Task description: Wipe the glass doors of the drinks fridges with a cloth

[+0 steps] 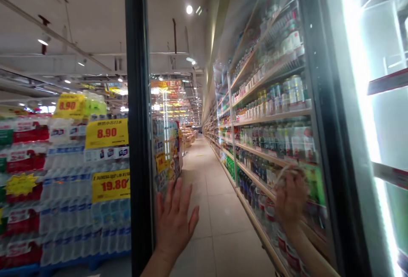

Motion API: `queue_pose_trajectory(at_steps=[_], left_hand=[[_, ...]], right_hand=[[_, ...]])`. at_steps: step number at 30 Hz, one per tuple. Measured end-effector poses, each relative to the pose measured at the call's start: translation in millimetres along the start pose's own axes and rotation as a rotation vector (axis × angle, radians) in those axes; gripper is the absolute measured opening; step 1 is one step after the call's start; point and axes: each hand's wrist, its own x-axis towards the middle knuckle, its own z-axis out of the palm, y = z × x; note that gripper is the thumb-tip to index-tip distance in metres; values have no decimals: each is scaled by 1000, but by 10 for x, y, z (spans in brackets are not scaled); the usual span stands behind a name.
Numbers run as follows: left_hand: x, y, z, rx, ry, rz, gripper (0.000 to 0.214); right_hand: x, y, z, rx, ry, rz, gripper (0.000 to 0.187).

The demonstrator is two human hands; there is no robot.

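Note:
A glass door with a dark frame stands in front of me, swung out from a lit refrigerated cabinet. Low on the pane, beside the frame's left upright, my left hand lies flat with its fingers spread. Farther right, my right hand presses a pale, crumpled cloth to the glass, fingers bent over it. Motion blur softens that hand and the cloth's edges.
Shelves of bottles and cans show through the pane on the right. Stacked packs of bottled water with yellow price signs stand at left. A tiled aisle runs ahead. Bright cabinet lighting borders the right side.

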Motion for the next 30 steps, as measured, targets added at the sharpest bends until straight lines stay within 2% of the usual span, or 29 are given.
queue_pose_trajectory(at_steps=[3,5,7,10,12,13,15,17,19,22,24,26,28,30], left_hand=[[9,-1,-3,-9,11,-12,68],[11,-3,-8,-12,3,-14,66],[10,-3,-14,-18,-4,-11,65],[9,6,-18,-28,3,-5,66],[9,13,-16,-34,15,-7,67],[8,13,-14,-34,17,-11,68],[2,7,-10,-31,18,-13,68],[-10,-8,-8,-25,3,-13,68],[-25,-22,-8,-15,-14,0,69],[-37,-29,-7,-6,-17,8,69],[-34,-25,-6,2,-8,9,69],[-29,-21,-8,6,-11,13,69],[-32,-20,-14,2,-11,16,68],[-49,-20,-20,-16,-11,11,67]], right_hand=[[-244,-405,-90,116,-284,-370,51],[-273,-493,-109,168,-368,-516,48],[-183,-389,-84,136,-291,-450,48],[-44,-169,-28,26,-62,-139,52],[-101,-180,-33,10,-32,-62,55],[-179,-238,-51,28,-81,-105,55],[-366,-391,-103,105,-244,-300,56],[-480,-477,-139,161,-344,-459,56],[-453,-437,-136,143,-323,-443,56],[-288,-312,-91,52,-145,-193,58],[-253,-347,-85,34,-94,-103,58],[-321,-488,-111,69,-182,-179,58],[-419,-630,-144,145,-303,-340,55],[-458,-677,-152,194,-349,-431,52]])
